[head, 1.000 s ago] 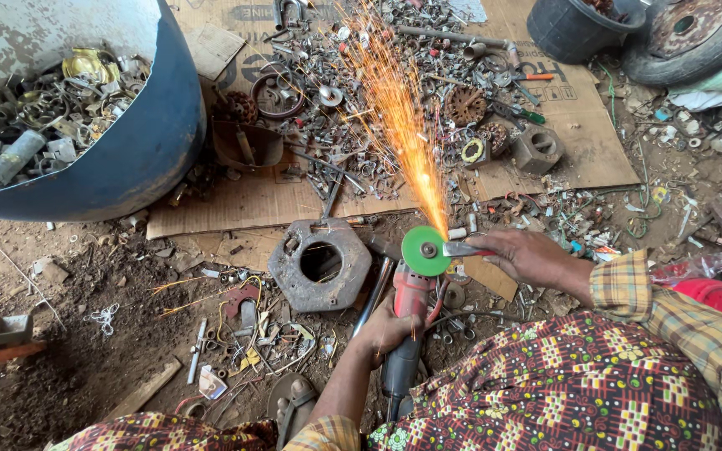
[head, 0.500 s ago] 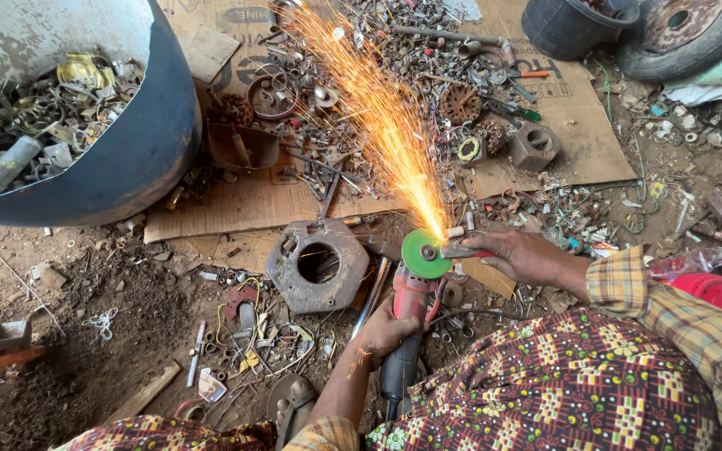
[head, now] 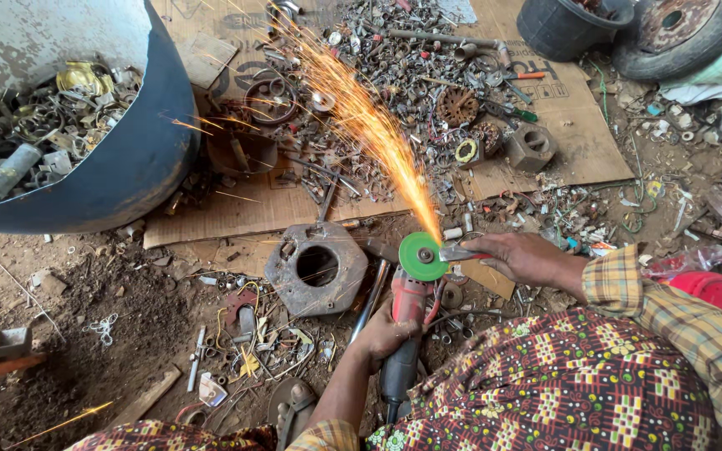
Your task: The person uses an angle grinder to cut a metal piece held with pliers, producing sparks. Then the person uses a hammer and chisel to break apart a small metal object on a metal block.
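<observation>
Your left hand grips the grinder at centre; right hand pinches a metal piece against its green disc, sparks flying upward.

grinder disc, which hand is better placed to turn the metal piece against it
Right. The right hand already pinches the small metal piece at the green disc; the left hand is wrapped around the grinder body.

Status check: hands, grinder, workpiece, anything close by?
Left hand grips red angle grinder. Right hand presses small metal piece to green disc, sparks flying forward. Rusty hexagonal flange beside disc.
</observation>
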